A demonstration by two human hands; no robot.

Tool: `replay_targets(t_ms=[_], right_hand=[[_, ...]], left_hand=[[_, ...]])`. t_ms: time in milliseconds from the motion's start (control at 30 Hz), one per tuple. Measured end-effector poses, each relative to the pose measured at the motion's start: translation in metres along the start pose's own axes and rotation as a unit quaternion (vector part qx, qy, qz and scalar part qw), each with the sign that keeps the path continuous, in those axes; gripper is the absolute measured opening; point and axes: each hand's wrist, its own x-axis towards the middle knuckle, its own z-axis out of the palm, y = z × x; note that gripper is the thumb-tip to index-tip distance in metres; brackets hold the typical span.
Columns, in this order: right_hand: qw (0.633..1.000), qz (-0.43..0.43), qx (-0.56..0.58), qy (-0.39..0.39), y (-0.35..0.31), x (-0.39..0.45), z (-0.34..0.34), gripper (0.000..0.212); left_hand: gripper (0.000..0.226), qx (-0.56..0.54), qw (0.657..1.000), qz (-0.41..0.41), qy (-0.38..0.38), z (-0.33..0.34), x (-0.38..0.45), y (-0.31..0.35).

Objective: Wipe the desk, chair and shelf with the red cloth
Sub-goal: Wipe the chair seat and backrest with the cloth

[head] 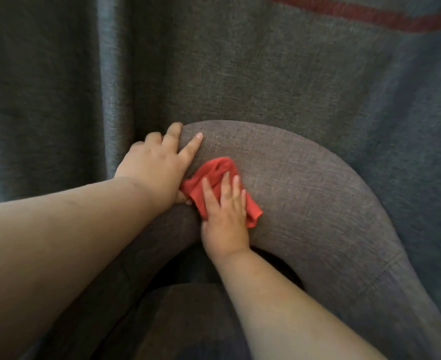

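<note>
Grey woven upholstery fills the frame: the curved padded backrest of the grey fabric chair (305, 183) arcs from centre to lower right, with a dark grey curtain (45, 87) hanging behind. At centre, the right hand (225, 216) lies flat, fingers spread, pressing the crumpled red cloth (214, 175) against the backrest rather than pinching it, which suits wiping. The left hand (159, 165), its grip open, rests on the backrest's upper-left edge, likely steadying the chair.
</note>
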Motion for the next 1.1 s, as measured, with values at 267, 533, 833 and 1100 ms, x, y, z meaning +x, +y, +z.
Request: replay_targets(t_ms=[267,533,833,1100], right_hand=[[0.869,-0.399,-0.253,-0.148,0.091,0.014,-0.063,0.054],[0.967,-0.103,-0.234,0.003,0.095,0.087,-0.097,0.067],[0.997,0.035,-0.068,-0.003,-0.009,-0.015,0.007,0.095],[0.900,-0.302,-0.288,-0.126,0.103,0.013,-0.077,0.052]], left_hand=[[0.134,0.008,1.000,-0.006,-0.022,-0.008,-0.001,0.002],[0.136,0.009,1.000,-0.011,-0.013,-0.006,-0.001,0.002],[0.123,0.002,1.000,0.000,-0.005,-0.006,-0.002,0.001],[0.129,0.002,1.000,-0.004,-0.013,-0.012,-0.004,0.003]])
